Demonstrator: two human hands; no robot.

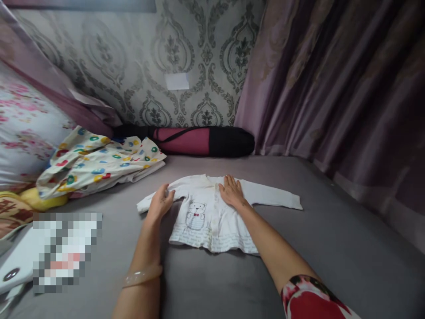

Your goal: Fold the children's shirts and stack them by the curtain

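- While both hands rest on it, a small white baby cardigan (212, 217) lies flat, front up, near the middle of a grey bed (332, 248), its collar toward the wall and its hem toward the person.
- The left hand (160, 201) sits at the garment's left shoulder, where the sleeve begins; its fingers curl over the edge of the fabric, though whether they pinch it or only press on it cannot be told.
- The right hand (231, 191) lies palm down with fingers spread and flat, just below the collar on the right side of the chest.
- The cardigan's right sleeve stretches straight out across the bed, while the left sleeve is shorter in view and partly hidden by the left hand.
- A bear print (195, 215) marks the left chest panel, between the two hands, and rows of grey lettering run along the hem.
- A pale bangle (142, 275) circles the left wrist; a red patterned sleeve (312, 299) covers the right upper arm.
- A cloth with coloured rings (99, 161) lies bunched to the left, well apart from the cardigan.
- A pink-and-black rolled bag (199, 141) rests against the patterned wall (139, 62) at the far edge of the bed.
- A mauve curtain (332, 79) hangs along the right side.
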